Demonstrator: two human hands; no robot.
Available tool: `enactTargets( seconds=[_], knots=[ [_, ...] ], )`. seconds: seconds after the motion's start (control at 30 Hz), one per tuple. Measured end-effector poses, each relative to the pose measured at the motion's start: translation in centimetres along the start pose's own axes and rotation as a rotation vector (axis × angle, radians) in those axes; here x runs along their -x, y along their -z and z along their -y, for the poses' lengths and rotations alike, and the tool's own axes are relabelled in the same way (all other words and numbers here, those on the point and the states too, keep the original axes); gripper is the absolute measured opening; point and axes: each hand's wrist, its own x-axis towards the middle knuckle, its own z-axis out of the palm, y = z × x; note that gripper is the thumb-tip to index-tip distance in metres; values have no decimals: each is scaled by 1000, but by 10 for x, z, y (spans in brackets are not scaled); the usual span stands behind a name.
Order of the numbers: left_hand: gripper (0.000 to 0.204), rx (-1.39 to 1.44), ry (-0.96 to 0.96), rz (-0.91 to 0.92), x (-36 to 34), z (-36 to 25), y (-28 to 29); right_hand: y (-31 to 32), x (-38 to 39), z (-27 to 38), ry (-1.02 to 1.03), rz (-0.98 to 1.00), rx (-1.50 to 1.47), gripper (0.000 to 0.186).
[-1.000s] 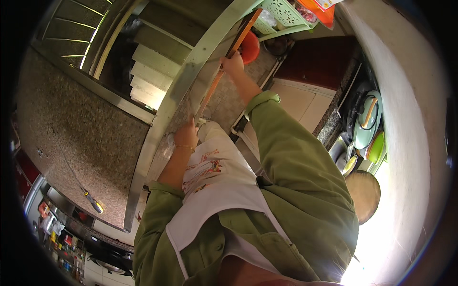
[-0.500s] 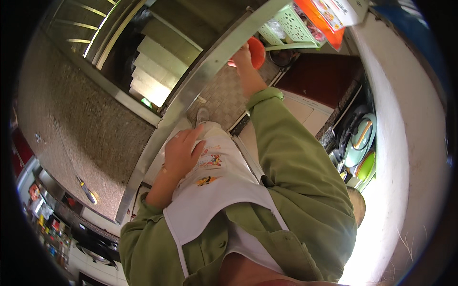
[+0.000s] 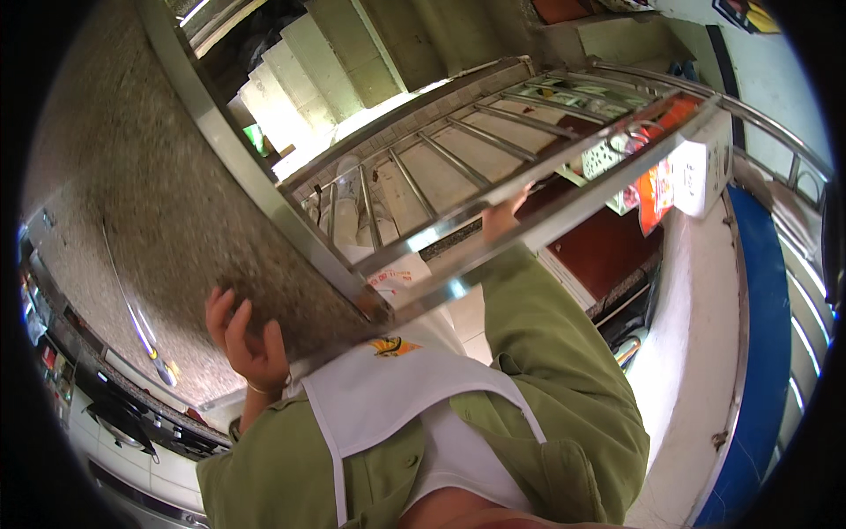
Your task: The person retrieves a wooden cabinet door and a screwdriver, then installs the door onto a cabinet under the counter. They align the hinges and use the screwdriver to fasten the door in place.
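Note:
My left hand (image 3: 244, 339) is raised beside the speckled granite counter (image 3: 167, 220), with its fingers loosely curled and apart and nothing in it. My right arm in a green sleeve (image 3: 546, 335) stretches up to a steel rack (image 3: 458, 176) of parallel bars. My right hand (image 3: 502, 216) sits against the rack's front rail, which hides part of the fingers, so its grip is unclear. A white apron (image 3: 397, 388) with a small yellow mark covers my chest.
A white perforated basket (image 3: 608, 159), an orange packet (image 3: 656, 189) and a white box (image 3: 701, 172) sit at the rack's right end. A dark stove (image 3: 115, 414) lies lower left. Pale concrete steps (image 3: 317, 62) are at the top, a blue-banded wall (image 3: 758, 335) on the right.
The view has swung, so the rack now fills the middle. My left hand left the apron front and rose beside the counter. The red bowl near my right hand is gone from view.

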Motion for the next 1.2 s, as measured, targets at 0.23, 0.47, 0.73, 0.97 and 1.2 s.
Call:
enactTargets(
  seconds=[0.23,0.47,0.73,0.97,1.2],
  knots=[
    [28,-224,-6,16,4,11,-8,5,-24,-7,100,-256,-44,46],
    [26,-289,-86,-202,10,31,-26,16,-32,-7,76,-306,-38,47],
    [26,-351,-78,-217,11,29,-27,18,-36,-4,61,-321,-12,48],
    [33,-388,-143,-314,12,37,-34,20,-39,-3,51,-330,3,48],
    [33,-396,-217,-389,14,48,-43,22,-40,-2,48,-337,13,49]
  ],
)
